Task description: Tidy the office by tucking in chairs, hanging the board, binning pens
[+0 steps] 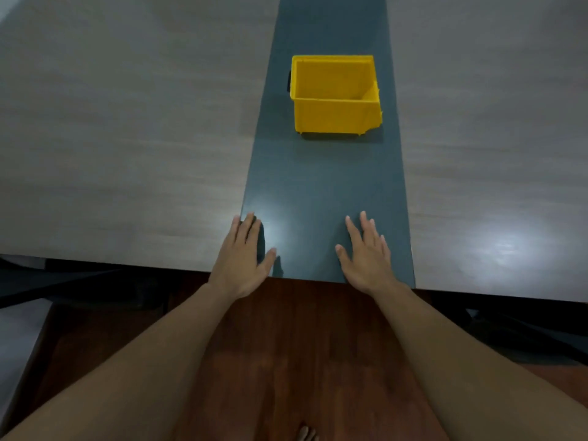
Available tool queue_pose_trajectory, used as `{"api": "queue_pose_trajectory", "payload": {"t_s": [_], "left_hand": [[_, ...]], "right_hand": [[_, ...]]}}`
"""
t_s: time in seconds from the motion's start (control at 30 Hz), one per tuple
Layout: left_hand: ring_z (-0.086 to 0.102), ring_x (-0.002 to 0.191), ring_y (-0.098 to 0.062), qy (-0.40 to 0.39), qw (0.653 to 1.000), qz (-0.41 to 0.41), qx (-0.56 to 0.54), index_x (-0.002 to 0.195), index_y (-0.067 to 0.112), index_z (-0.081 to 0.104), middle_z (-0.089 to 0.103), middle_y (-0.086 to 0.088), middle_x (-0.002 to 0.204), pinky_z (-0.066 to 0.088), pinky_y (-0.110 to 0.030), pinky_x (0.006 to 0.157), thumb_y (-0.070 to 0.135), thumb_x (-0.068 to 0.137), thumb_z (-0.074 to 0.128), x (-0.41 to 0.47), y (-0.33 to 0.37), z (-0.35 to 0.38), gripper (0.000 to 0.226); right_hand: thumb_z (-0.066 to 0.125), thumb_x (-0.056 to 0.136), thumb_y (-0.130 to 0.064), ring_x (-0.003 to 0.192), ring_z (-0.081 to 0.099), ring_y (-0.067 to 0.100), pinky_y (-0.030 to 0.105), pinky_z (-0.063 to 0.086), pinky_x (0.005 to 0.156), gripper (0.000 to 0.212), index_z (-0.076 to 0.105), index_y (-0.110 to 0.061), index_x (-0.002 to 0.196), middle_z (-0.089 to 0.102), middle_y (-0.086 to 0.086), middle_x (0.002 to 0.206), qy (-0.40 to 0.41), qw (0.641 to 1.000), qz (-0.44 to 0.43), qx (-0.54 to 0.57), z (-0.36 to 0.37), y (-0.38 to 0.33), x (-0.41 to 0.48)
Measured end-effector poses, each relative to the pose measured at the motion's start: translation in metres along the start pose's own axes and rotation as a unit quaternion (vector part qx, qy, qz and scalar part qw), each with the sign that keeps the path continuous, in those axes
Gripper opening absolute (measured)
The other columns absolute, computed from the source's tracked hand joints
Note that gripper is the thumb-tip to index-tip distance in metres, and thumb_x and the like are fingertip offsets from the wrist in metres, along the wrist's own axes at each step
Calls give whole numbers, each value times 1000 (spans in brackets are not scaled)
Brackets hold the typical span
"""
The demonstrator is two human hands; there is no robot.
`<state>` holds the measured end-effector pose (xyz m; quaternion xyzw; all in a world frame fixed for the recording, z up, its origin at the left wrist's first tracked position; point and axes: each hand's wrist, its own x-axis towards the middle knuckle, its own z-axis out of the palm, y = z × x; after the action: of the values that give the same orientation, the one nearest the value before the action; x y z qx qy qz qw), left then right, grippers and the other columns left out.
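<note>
A yellow bin (335, 95) stands upright on the dark grey strip (321, 186) that runs down the middle of the bench (127, 122), with pale wood-grain surfaces on either side. The bin sits on the far part of the strip, well apart from both hands, slightly toward the strip's right edge. Its open top faces up and the inside looks bare, though the floor of the bin is only partly in view. A small dark tab (289, 81) pokes out at the bin's left wall; what it is cannot be told.

The left hand (243, 259) lies palm down at the near edge of the bench, straddling the line where the pale surface meets the strip. Its fingers (246, 227) are stretched out flat and close together, with the thumb spread to the side, gripping nothing. A thin ring appears to sit on 1 finger.

The right hand (366, 256) is palm down over the strip near its right edge, fingers (366, 224) extended and slightly spread, thumb out to the left, also gripping nothing. Both bare forearms reach in from the bottom of the view.

Below the bench edge lies a reddish-brown wood floor (286, 345), with toes (307, 434) just visible at the bottom. Dark shapes lie under the bench on both sides.
</note>
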<state>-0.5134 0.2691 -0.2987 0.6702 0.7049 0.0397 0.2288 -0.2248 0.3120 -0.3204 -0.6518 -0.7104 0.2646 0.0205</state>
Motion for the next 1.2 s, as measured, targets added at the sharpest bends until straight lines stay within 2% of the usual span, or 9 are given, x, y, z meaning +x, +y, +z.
{"api": "queue_pose_trajectory", "payload": {"t_s": [0.1, 0.23, 0.37, 0.77, 1.2], "left_hand": [[-12, 167, -25, 40, 997, 17, 59, 172, 20, -4, -13, 1, 181, 6, -54, 135, 65, 109, 27, 20, -7, 23, 84], [-4, 168, -27, 103, 988, 23, 111, 173, 16, 1, -6, -3, 182, 9, -55, 135, 59, 108, 36, 22, -7, 38, 84], [-5, 168, -26, 107, 987, 15, 118, 173, 18, 2, -6, -1, 182, 13, -56, 134, 57, 106, 40, 25, -8, 39, 87], [-6, 168, -23, 121, 985, 9, 122, 173, 18, 4, -5, 1, 182, 10, -53, 135, 54, 102, 44, 27, -9, 42, 89], [-1, 168, -24, 142, 984, 8, 103, 173, 19, 11, 2, 1, 182, 14, -54, 134, 49, 97, 52, 28, -9, 42, 91]], "right_hand": [[20, 111, -57, 164, -15, 18, 49, 1, 133, 66, -4, -35, 169, -17, -3, 177, 95, 994, -9, -58, 20, -1, -4], [25, 110, -55, 165, -6, 19, 49, 11, 132, 68, 2, -32, 170, -6, -1, 179, 151, 983, 12, -106, 27, -9, -8], [31, 107, -58, 165, -3, 18, 50, 15, 130, 72, 6, -32, 170, -4, -1, 179, 159, 981, 18, -110, 28, -10, -6], [36, 105, -57, 165, 3, 18, 50, 17, 129, 74, 13, -29, 170, 2, 0, 179, 185, 973, 21, -137, 32, -10, -3], [46, 102, -50, 165, 10, 20, 52, 21, 128, 78, 20, -21, 169, 9, 3, 179, 213, 967, 15, -138, 35, -12, 0]]}}
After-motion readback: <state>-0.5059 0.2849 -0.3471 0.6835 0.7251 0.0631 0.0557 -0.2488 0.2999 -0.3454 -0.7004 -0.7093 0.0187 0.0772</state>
